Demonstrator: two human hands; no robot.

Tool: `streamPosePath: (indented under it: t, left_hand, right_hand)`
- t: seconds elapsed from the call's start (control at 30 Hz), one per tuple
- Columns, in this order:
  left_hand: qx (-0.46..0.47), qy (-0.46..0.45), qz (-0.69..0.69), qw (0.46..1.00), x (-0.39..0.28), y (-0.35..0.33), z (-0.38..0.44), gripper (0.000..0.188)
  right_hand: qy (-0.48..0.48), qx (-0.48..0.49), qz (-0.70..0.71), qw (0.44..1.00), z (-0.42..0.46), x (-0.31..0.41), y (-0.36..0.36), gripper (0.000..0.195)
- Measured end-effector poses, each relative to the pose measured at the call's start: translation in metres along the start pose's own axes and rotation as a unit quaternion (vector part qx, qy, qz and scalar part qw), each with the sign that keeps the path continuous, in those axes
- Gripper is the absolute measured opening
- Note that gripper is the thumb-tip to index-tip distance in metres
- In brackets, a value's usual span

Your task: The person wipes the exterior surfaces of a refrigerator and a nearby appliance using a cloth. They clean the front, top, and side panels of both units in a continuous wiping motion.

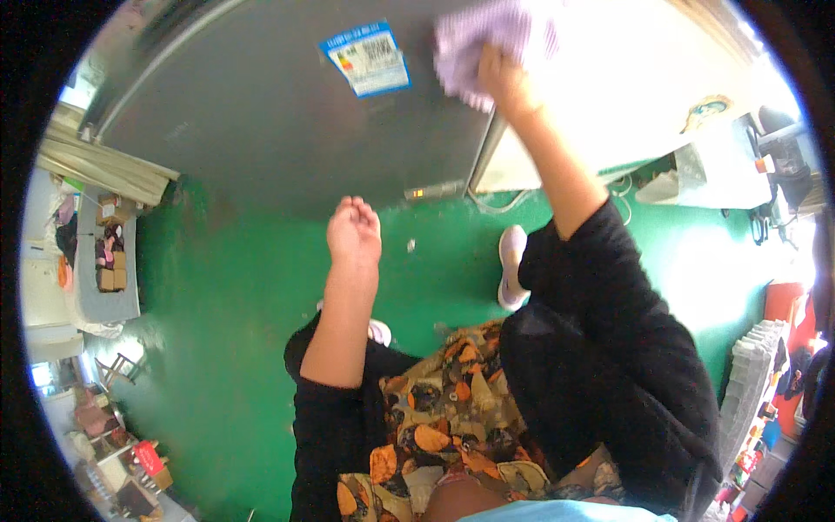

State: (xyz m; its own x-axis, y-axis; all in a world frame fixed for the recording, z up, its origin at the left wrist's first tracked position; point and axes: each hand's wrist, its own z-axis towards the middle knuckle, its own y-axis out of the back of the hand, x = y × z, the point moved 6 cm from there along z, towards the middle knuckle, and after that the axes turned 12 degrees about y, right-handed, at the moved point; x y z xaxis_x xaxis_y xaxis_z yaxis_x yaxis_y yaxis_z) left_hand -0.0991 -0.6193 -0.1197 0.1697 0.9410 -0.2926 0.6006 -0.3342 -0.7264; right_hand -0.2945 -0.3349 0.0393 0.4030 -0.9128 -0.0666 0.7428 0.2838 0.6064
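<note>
My right hand grips a lilac-and-white striped cloth. The cloth lies against the large grey appliance panel, near its edge with the bright white side. The panel looks like a refrigerator door and carries a blue-and-white energy label with writing and a printed code. Low in front of the panel, my left hand hangs with loosely curled fingers and nothing visible in it. Under the panel's lower edge is a small strip with a yellow mark.
Green floor spreads around my feet, with a small white scrap on it. A pale cable runs along the white side's base. Boxes stand on a table at left, near a folding stool. White stacked material stands at right.
</note>
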Motion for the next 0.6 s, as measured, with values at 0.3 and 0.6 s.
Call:
streamPosePath:
  t: [0.3, 0.6]
  left_hand:
    - [-0.010, -0.010, 0.025, 1.000, -0.004, -0.018, -0.015, 0.023]
    - [-0.025, -0.014, 0.020, 0.999, -0.011, -0.005, -0.010, 0.022]
  right_hand:
    - [-0.012, 0.062, 0.025, 0.998, -0.061, 0.004, -0.047, 0.021]
    - [0.085, 0.254, 0.109, 0.957, -0.202, 0.054, -0.065, 0.017]
